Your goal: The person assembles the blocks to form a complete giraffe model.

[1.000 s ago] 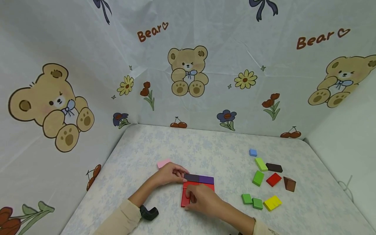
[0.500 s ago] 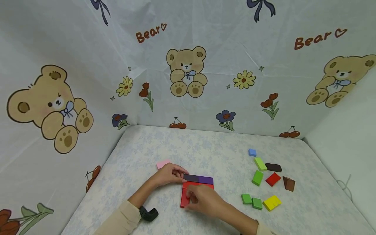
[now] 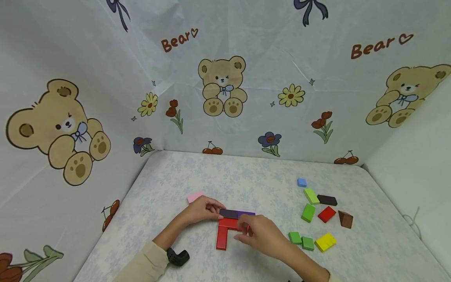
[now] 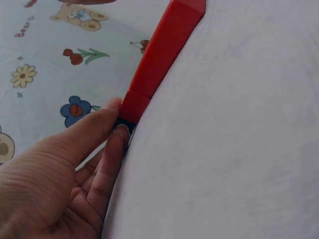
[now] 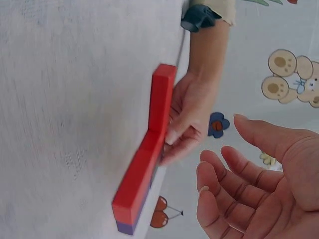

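Note:
My left hand (image 3: 201,210) pinches the left end of a dark grey block (image 3: 229,214) between thumb and fingers. Beyond that block's right end lies a purple block (image 3: 246,213), in line with it. Along their near side runs a red block (image 3: 228,223), and another red block (image 3: 222,239) points toward me from its left end. In the right wrist view, the two red blocks (image 5: 162,99) form an angle. My right hand (image 3: 262,233) hovers over the right part of the row, its fingers loosely bent and holding nothing; it hides part of the red and purple blocks.
On the right of the table lie several loose blocks: blue (image 3: 301,182), light green (image 3: 311,196), dark brown (image 3: 327,200), red (image 3: 326,214), a brown wedge (image 3: 345,219), greens (image 3: 308,213) and yellow (image 3: 325,242). A pink block (image 3: 195,197) sits behind my left hand.
My right hand has let go of the near red block and moved right and slightly away from me, uncovering that block. My left hand stays at the dark grey block.

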`<state>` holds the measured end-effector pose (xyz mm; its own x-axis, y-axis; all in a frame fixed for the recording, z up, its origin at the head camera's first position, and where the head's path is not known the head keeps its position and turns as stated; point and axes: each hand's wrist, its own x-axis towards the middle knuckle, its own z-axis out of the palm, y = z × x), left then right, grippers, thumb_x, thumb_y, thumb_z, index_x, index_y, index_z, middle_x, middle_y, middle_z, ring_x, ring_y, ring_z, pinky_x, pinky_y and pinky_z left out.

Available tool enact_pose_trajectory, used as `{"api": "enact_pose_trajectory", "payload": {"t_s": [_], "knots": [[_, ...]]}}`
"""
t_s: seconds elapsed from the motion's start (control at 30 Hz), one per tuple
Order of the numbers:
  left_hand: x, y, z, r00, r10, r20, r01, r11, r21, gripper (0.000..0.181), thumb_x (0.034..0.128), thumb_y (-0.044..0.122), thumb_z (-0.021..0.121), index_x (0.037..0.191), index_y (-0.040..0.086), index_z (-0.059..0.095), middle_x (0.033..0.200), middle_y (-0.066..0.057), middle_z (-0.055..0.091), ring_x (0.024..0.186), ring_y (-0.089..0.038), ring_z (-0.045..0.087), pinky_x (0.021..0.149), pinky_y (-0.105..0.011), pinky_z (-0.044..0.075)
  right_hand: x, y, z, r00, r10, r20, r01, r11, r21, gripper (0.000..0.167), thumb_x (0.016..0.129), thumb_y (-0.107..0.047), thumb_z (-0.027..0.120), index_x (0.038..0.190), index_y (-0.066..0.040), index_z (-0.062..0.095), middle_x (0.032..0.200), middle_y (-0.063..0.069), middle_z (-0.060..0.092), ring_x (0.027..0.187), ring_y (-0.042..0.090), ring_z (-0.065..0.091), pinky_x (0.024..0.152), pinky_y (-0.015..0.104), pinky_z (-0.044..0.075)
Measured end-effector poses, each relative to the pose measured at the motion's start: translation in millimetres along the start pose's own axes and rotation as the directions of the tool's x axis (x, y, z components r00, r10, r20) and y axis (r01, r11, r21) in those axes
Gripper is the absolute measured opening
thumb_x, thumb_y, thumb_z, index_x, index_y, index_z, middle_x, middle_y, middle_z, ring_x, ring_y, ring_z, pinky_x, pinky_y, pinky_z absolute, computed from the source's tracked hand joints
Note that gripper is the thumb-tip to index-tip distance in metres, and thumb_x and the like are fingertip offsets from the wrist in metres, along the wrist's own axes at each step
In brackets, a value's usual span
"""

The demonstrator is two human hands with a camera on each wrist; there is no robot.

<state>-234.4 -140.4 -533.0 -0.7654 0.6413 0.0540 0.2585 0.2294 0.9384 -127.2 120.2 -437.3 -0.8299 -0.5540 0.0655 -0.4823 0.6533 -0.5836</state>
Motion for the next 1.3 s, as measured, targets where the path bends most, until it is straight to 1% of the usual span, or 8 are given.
{"api": "enact_pose_trajectory", "payload": {"t_s": [0.13, 0.27, 0.47, 0.6, 0.87, 0.97, 1.1, 1.3], "knots": [[-0.8, 1.1, 0.1, 1.0, -0.004, -0.005, 0.004, 1.0, 0.01, 0.027, 0.0867, 0.013, 0.083, 0.113, 0.011, 0.078, 0.084, 0.001, 0.071, 0.075, -0.01, 0.065, 0.071, -0.026, 0.055, -5.8, 4.7, -14.6, 0.999, 0.001, -0.038, -0.002, 1.0, -0.007, 0.019, 0.09, -0.029, 0.08, 0.097, -0.014, 0.069, 0.076, -0.015, 0.06, 0.065, 0.001, 0.052, 0.056, 0.022, 0.046], [-0.9, 1.6, -0.3, 1.0, 0.003, -0.004, -0.003, 1.0, 0.018, 0.028, 0.0865, 0.013, 0.083, 0.114, 0.012, 0.078, 0.085, 0.001, 0.071, 0.075, -0.01, 0.065, 0.072, -0.026, 0.055, -15.0, 13.0, -31.5, 0.996, 0.023, -0.081, -0.025, 0.999, -0.019, 0.018, 0.09, -0.024, 0.08, 0.1, -0.015, 0.069, 0.077, -0.015, 0.06, 0.067, 0.002, 0.053, 0.058, 0.022, 0.048], [-1.0, 1.8, -0.8, 1.0, 0.001, -0.002, -0.001, 1.0, 0.02, 0.027, 0.0864, 0.014, 0.083, 0.113, 0.013, 0.078, 0.085, 0.001, 0.071, 0.075, -0.01, 0.065, 0.072, -0.026, 0.055, -34.0, 30.5, -52.0, 0.98, 0.137, -0.147, -0.143, 0.989, -0.031, 0.018, 0.089, -0.025, 0.081, 0.102, -0.019, 0.069, 0.076, -0.014, 0.06, 0.068, 0.004, 0.056, 0.06, 0.023, 0.05], [-1.0, 2.4, -0.8, 1.0, -0.002, 0.002, 0.002, 1.0, 0.022, 0.028, 0.0861, 0.014, 0.083, 0.113, 0.013, 0.078, 0.085, 0.001, 0.071, 0.075, -0.009, 0.065, 0.072, -0.026, 0.055, -49.5, 42.3, -62.5, 0.956, 0.219, -0.195, -0.229, 0.973, -0.033, 0.021, 0.089, -0.025, 0.08, 0.106, -0.017, 0.07, 0.079, -0.013, 0.061, 0.07, 0.004, 0.056, 0.062, 0.023, 0.051], [-0.4, 1.7, 0.0, 1.0, -0.002, -0.001, 0.002, 1.0, 0.006, 0.028, 0.0862, 0.014, 0.083, 0.113, 0.011, 0.078, 0.085, 0.001, 0.071, 0.074, -0.009, 0.065, 0.072, -0.026, 0.055, -83.9, 68.5, -75.1, 0.917, 0.214, -0.336, -0.247, 0.967, -0.058, 0.022, 0.088, -0.021, 0.082, 0.106, -0.013, 0.071, 0.078, -0.012, 0.061, 0.067, 0.001, 0.057, 0.061, 0.024, 0.051], [-0.3, 1.5, 0.2, 1.0, -0.001, -0.001, 0.001, 1.0, 0.002, 0.028, 0.0861, 0.013, 0.083, 0.113, 0.01, 0.078, 0.085, 0.001, 0.071, 0.075, -0.009, 0.066, 0.072, -0.026, 0.055, -95.9, 77.6, -79.0, 0.902, 0.263, -0.343, -0.292, 0.956, -0.034, 0.023, 0.089, -0.023, 0.08, 0.108, -0.011, 0.072, 0.08, -0.009, 0.062, 0.067, 0.002, 0.059, 0.059, 0.024, 0.051], [-0.3, 2.1, 0.3, 1.0, 0.004, 0.001, -0.004, 1.0, 0.006, 0.028, 0.0862, 0.014, 0.083, 0.113, 0.009, 0.077, 0.085, 0.001, 0.071, 0.075, -0.009, 0.066, 0.072, -0.026, 0.055, -110.6, 90.3, -83.7, 0.878, 0.341, -0.335, -0.37, 0.929, -0.025, 0.03, 0.09, -0.026, 0.079, 0.111, -0.007, 0.071, 0.083, -0.005, 0.062, 0.067, 0.004, 0.06, 0.056, 0.025, 0.049], [-0.2, 1.0, 0.4, 1.0, -0.002, -0.004, 0.002, 1.0, 0.011, 0.028, 0.0861, 0.015, 0.083, 0.113, 0.012, 0.078, 0.084, 0.002, 0.071, 0.074, -0.009, 0.065, 0.071, -0.026, 0.055, -127.3, 110.8, -89.9, 0.83, 0.464, -0.311, -0.498, 0.866, -0.037, 0.041, 0.089, -0.032, 0.08, 0.114, -0.002, 0.069, 0.085, -0.001, 0.063, 0.07, 0.012, 0.062, 0.058, 0.024, 0.05]]}}
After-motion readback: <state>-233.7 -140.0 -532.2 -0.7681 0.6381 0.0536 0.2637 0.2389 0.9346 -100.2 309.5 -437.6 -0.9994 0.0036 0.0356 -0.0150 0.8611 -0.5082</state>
